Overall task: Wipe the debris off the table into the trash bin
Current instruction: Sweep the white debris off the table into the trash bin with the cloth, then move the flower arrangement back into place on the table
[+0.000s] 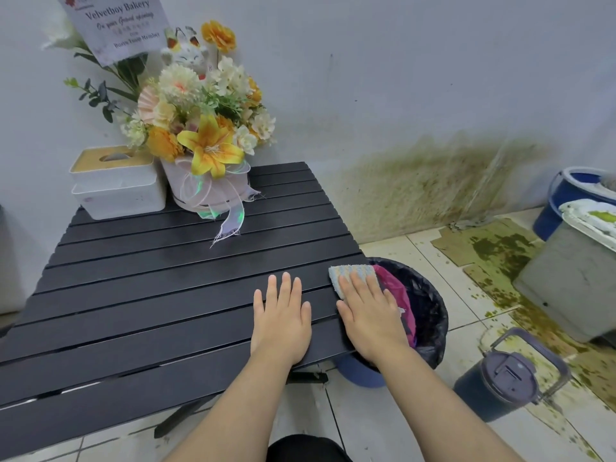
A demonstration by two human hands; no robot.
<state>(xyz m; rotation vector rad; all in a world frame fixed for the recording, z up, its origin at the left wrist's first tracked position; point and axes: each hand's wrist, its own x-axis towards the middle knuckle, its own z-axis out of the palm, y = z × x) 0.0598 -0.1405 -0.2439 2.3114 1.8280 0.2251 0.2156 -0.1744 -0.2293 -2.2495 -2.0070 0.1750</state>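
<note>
The black slatted table (150, 295) fills the left and middle of the head view. My right hand (370, 315) lies flat on a pale blue-and-white cloth (350, 273) at the table's right edge, pressing it down. Right beside that edge, lower on the floor, stands the trash bin (430, 315) with a black liner and pink rubbish (398, 295) inside. My left hand (283, 321) rests flat on the table, fingers together, just left of the right hand and holding nothing. I see no loose debris on the slats.
A flower bouquet in a pink pot (206, 141) and a white tissue box (116, 181) stand at the table's far left. On the tiled floor to the right are a dark jug with a handle (503, 381), a grey box (573, 278) and a blue bucket (566, 198). Green stains mark wall and floor.
</note>
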